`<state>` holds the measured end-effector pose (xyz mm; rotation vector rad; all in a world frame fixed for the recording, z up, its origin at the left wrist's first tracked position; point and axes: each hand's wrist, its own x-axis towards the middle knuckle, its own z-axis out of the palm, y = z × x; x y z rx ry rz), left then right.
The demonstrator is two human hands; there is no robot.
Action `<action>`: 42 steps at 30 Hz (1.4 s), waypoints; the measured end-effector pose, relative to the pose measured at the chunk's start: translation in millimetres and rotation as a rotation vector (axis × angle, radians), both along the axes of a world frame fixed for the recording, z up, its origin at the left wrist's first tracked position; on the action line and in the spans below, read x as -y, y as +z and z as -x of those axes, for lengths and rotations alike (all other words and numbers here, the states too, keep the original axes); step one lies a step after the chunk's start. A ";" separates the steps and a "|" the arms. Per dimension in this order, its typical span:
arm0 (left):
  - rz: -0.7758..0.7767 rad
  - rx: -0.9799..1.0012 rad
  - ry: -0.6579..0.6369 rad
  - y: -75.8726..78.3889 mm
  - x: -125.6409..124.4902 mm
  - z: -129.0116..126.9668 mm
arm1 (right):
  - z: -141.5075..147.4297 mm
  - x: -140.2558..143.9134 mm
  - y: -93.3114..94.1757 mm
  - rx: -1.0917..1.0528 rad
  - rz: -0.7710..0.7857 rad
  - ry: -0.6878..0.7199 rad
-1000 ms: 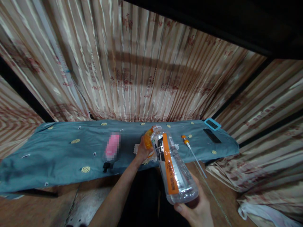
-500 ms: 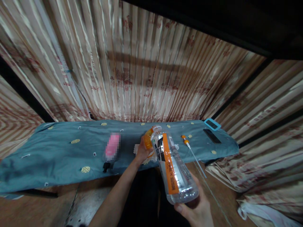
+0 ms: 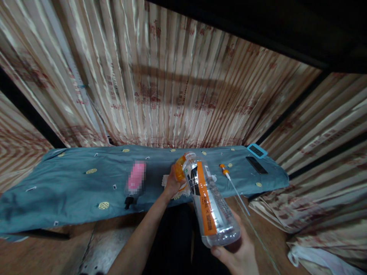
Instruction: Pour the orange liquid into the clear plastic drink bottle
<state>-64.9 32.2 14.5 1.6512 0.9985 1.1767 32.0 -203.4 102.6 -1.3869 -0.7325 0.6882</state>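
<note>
My right hand (image 3: pixel 236 255) grips the base of a clear plastic bottle (image 3: pixel 210 204) with an orange and black label, tilted so its open neck points away toward a small orange container (image 3: pixel 179 168). My left hand (image 3: pixel 172 184) holds that orange container upright just above the blue cloth (image 3: pixel 71 183), right at the bottle's mouth. A little clear liquid lies in the bottle's lower end. Whether liquid is flowing I cannot tell.
A pink object (image 3: pixel 136 176) with a black end lies on the cloth left of my left hand. To the right lie a long thin white tube with an orange tip (image 3: pixel 233 184), a black flat item (image 3: pixel 257 165) and a blue-framed one (image 3: pixel 257 150). Striped curtains hang behind.
</note>
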 end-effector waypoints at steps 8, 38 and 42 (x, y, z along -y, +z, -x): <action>0.007 -0.021 0.002 -2.2 -2.0 -0.7 | -1.9 0.6 1.7 0.014 0.022 0.039; 0.014 -0.031 0.013 1.1 0.1 -0.8 | -2.7 -0.6 1.6 -0.011 -0.015 0.040; -0.011 -0.029 0.011 -0.6 -1.0 -0.9 | -1.5 -1.2 2.9 -0.046 -0.040 0.061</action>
